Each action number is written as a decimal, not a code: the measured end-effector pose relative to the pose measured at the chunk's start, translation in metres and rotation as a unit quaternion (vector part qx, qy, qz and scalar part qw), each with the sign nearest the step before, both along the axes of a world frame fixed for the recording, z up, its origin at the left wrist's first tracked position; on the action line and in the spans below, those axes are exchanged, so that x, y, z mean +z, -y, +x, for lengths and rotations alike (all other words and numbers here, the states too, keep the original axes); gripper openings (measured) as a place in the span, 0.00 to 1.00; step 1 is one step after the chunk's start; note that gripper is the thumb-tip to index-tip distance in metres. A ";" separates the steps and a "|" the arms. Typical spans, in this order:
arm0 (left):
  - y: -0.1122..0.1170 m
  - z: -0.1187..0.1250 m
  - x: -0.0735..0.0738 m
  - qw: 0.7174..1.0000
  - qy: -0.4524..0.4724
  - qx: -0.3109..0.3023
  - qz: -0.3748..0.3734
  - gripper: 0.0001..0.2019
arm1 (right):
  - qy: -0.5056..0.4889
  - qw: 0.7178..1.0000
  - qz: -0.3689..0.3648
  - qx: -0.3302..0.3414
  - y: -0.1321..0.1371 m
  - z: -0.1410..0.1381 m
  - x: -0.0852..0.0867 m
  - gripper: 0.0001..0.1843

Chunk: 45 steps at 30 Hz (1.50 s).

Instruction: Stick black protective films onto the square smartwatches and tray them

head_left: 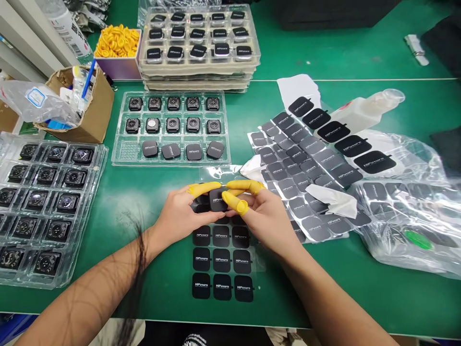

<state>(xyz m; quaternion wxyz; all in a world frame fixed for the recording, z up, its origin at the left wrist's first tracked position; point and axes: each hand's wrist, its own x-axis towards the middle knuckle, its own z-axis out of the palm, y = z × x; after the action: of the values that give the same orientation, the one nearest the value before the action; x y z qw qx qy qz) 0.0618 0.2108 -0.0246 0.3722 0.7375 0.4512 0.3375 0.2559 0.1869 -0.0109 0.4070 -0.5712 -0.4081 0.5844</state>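
Between my two hands is a small black square smartwatch body (217,199) with a "HiFuture" label film on its face. My left hand (178,207) grips its left side, thumb below and forefinger along the top. My right hand (268,211) pinches the right side, its thumb lying over the label's edge. Yellow finger cots cover several fingertips. Directly beneath my hands lies a clear sheet of black HiFuture label films (221,259), its upper rows partly hidden. Beyond them, a clear tray (117,156) holds watch bodies, with several labelled ones in the front row and one bare slot at front left.
Another watch tray (103,158) stands at left. Stacked trays (200,72) sit behind, beside a box of yellow finger cots (118,43) and a cardboard box (103,113). To the right are loose label sheets (302,158), a translucent bottle (363,113) and a plastic bag (406,250).
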 end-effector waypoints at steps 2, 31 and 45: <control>0.001 0.001 0.000 1.000 -0.003 0.007 -0.001 0.22 | 0.000 1.000 0.011 -0.025 0.002 -0.003 -0.002 0.19; 0.003 0.002 -0.003 1.000 -0.013 0.011 0.026 0.21 | -0.070 0.995 -0.038 -0.052 0.001 -0.004 -0.008 0.18; 0.004 0.002 -0.002 1.000 -0.012 0.009 0.021 0.22 | -0.057 0.997 -0.029 -0.038 0.001 -0.006 -0.008 0.19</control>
<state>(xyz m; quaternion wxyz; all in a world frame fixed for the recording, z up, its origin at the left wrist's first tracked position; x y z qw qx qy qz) 0.0640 0.2072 -0.0265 0.3482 0.7454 0.4550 0.3408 0.2503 0.1856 -0.0192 0.4348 -0.5632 -0.3454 0.6119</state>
